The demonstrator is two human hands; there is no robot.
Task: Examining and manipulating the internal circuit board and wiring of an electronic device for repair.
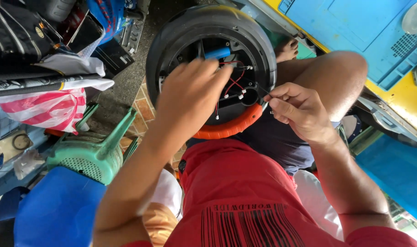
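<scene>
A round black device [172, 36] with an orange rim [226, 130] rests open on my lap, showing a blue cylindrical battery [217, 53] and thin red and black wires [236, 84] with white connectors. My left hand [190, 93] reaches into the open shell, its fingers spread over the wiring beside the battery. At the device's right edge my right hand [297, 110] pinches a thin black wire [263, 90] between thumb and forefinger. What the left fingertips touch is hidden.
A green plastic stool [92, 153] and a blue one [57, 210] stand at the left. A red-and-white striped bag [48, 107] and black bags lie at the upper left. A blue and yellow panel [354, 27] fills the upper right.
</scene>
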